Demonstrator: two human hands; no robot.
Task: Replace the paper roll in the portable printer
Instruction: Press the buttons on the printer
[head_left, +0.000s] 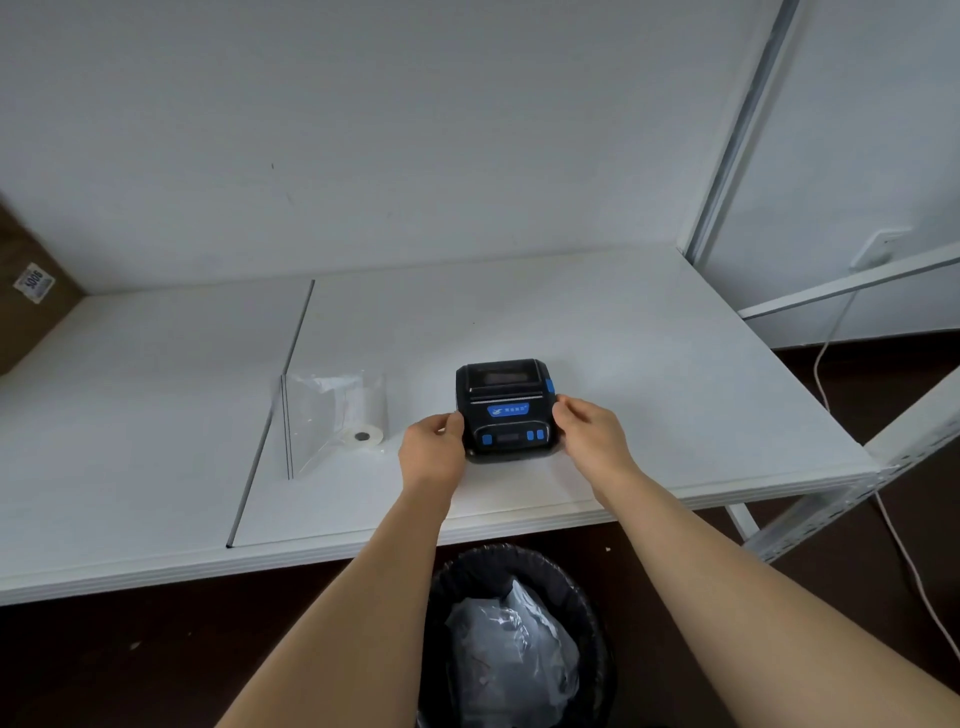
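Hands grip the portable printer (506, 408) near the counter (649, 364) front edge: left hand (434, 441) and right hand (589, 434) clasping its sides. Lid looks closed; opening it likely comes next. Paper roll (363, 435) lies bagged just left.

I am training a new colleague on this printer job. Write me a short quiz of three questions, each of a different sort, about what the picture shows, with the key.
1. True or false: the printer has its cover closed.
2. Multiple choice: where is the paper roll?
A. inside the printer
B. in a clear plastic bag on the table, to the left of the printer
C. in the waste bin
3. Fill in: the left hand and the right hand touch the printer at its two ____.

Key
1. True.
2. B.
3. Sides.
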